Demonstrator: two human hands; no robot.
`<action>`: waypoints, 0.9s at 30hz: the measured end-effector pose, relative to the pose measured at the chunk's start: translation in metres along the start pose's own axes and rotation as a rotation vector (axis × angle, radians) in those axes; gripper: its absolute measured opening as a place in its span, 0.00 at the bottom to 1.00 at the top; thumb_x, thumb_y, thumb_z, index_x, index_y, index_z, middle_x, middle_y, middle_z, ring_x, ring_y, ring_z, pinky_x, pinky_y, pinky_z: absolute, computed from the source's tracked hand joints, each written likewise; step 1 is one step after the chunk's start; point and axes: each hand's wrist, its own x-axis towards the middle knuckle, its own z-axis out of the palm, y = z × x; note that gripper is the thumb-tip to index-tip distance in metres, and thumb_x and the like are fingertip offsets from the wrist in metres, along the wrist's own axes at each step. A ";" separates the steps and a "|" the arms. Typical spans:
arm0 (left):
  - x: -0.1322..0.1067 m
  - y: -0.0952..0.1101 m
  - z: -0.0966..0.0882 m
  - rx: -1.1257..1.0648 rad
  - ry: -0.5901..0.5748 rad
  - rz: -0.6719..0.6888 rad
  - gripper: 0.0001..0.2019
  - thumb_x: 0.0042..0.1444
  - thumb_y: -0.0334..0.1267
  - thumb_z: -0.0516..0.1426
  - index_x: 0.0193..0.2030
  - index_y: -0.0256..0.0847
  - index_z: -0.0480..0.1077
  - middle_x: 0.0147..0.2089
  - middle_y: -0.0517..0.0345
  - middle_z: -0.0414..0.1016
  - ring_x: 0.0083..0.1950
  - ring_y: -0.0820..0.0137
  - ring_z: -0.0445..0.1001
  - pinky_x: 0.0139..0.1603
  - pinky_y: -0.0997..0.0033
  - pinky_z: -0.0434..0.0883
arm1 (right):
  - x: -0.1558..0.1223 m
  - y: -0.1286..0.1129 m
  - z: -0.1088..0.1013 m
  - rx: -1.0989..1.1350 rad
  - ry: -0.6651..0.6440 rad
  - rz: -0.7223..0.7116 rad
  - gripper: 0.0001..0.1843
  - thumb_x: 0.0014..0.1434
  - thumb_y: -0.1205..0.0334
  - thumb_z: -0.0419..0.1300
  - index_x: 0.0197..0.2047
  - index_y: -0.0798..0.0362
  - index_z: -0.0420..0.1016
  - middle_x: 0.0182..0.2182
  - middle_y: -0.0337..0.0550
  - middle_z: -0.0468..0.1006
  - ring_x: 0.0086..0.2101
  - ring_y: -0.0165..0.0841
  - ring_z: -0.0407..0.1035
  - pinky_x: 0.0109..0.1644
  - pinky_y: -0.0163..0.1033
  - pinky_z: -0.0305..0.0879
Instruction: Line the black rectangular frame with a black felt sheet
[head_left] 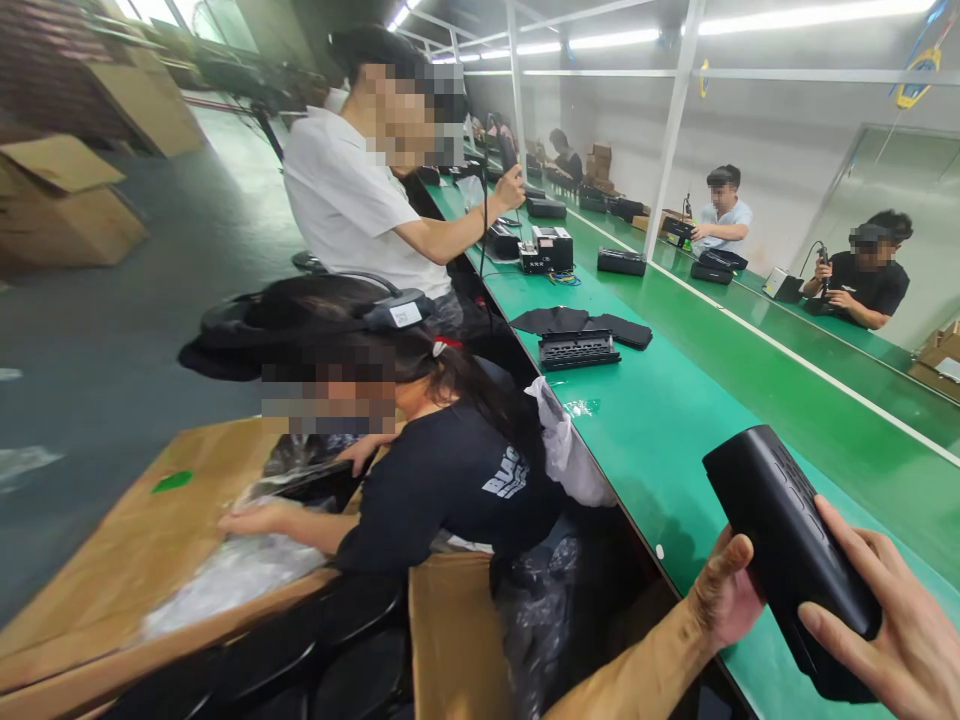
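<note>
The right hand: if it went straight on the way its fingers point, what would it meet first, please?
The right hand already touches the black casing; beyond that, probably only the bare green bench, though depth is unclear.

The single head camera is looking down, tilted, close over the green bench [675, 430], which is running toward one o'clock.

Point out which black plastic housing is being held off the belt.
The black housing at bottom right, gripped between both hands, left hand and right hand; the others lie on the green belt.
</note>
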 end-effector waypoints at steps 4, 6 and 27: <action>0.008 -0.002 0.006 -0.027 0.078 0.009 0.46 0.46 0.61 0.74 0.69 0.40 0.73 0.69 0.37 0.76 0.73 0.36 0.69 0.74 0.36 0.62 | 0.011 0.001 -0.009 -0.018 -0.039 0.028 0.48 0.66 0.34 0.59 0.82 0.38 0.49 0.56 0.51 0.73 0.41 0.44 0.80 0.47 0.50 0.81; 0.014 0.000 0.010 -0.030 0.130 0.014 0.47 0.45 0.60 0.75 0.69 0.40 0.72 0.69 0.38 0.76 0.73 0.36 0.69 0.74 0.36 0.63 | 0.010 0.003 -0.013 0.014 -0.057 0.003 0.47 0.67 0.35 0.60 0.82 0.36 0.50 0.61 0.51 0.72 0.47 0.48 0.80 0.54 0.54 0.78; 0.034 0.108 -0.012 0.708 0.034 0.038 0.55 0.39 0.59 0.77 0.74 0.50 0.66 0.76 0.45 0.67 0.75 0.43 0.65 0.74 0.45 0.65 | -0.041 0.017 0.034 0.457 0.433 0.118 0.42 0.55 0.40 0.72 0.68 0.42 0.63 0.64 0.51 0.69 0.55 0.52 0.72 0.52 0.48 0.73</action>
